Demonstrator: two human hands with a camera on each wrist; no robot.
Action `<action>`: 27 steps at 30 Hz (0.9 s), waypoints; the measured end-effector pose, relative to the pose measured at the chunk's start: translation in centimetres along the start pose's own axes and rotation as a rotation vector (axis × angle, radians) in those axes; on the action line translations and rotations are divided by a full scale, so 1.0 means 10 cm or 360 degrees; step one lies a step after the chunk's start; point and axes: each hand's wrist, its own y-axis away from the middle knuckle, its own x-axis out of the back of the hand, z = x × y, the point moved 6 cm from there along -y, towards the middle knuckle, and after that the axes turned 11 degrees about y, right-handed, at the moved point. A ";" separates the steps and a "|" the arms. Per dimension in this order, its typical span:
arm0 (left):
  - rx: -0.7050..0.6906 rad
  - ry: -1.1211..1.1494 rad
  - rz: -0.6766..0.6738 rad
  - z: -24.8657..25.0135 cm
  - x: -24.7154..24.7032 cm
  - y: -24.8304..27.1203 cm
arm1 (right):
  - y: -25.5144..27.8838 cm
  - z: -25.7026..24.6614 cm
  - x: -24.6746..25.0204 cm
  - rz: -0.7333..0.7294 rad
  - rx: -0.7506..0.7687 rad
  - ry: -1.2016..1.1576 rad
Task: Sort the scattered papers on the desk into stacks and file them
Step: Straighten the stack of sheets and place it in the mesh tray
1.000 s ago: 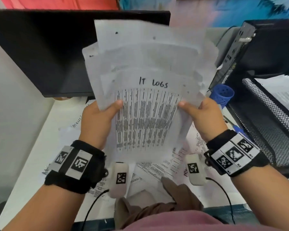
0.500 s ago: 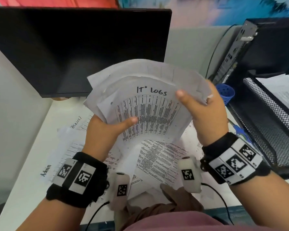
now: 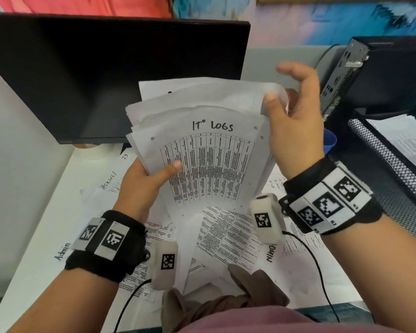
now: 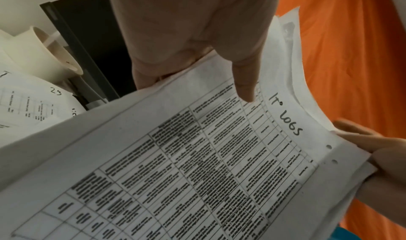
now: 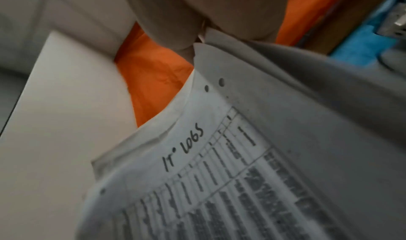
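I hold a fanned bundle of papers (image 3: 211, 164) above the desk; its front sheet is a printed table headed "IT LOGS" (image 4: 285, 117). My left hand (image 3: 159, 174) grips the bundle's lower left edge, thumb on the front sheet (image 4: 246, 87). My right hand (image 3: 277, 99) pinches the top right corner (image 5: 197, 42), curling it forward, with the other fingers raised behind. More printed sheets (image 3: 226, 236) lie scattered on the white desk (image 3: 34, 236) under the bundle, some hand-labelled "Admin" (image 3: 63, 251).
A black monitor (image 3: 106, 75) stands at the back left and a computer case (image 3: 382, 73) at the back right. A black mesh tray (image 3: 394, 179) holding papers (image 3: 406, 140) sits at the right, with a blue cup (image 3: 329, 143) beside it. A cream mug (image 4: 50, 49) stands under the monitor.
The bundle came down from in front of the monitor and now bows forward. My right hand slid from the right edge up to the top right corner; my left hand dropped lower.
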 end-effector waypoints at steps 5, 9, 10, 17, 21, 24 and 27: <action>0.0059 0.0050 0.0051 -0.10 0.01 -0.08 | 0.00 -0.06 -0.14 -0.0168 0.0434 0.0497; 0.0108 0.0027 0.0034 -0.18 0.05 -0.15 | -0.01 0.11 -0.22 -0.0385 0.0323 0.0683; 0.0116 0.0033 0.0038 -0.19 0.06 -0.16 | 0.00 0.10 -0.22 -0.0398 0.0336 0.0703; 0.0010 0.0147 0.0200 -0.20 0.12 -0.16 | 0.07 0.58 -0.04 -0.0213 -0.0273 -0.0042; 0.0017 0.0082 0.0081 -0.19 0.05 -0.12 | 0.34 0.89 -0.22 -0.0490 -0.0543 -0.0197; -0.0003 0.0111 0.0002 -0.16 -0.05 -0.07 | 0.41 0.88 -0.24 -0.0464 -0.0555 -0.0176; -0.0094 0.0158 0.0159 -0.05 -0.08 -0.03 | 0.38 0.68 -0.17 -0.0408 -0.0488 -0.0140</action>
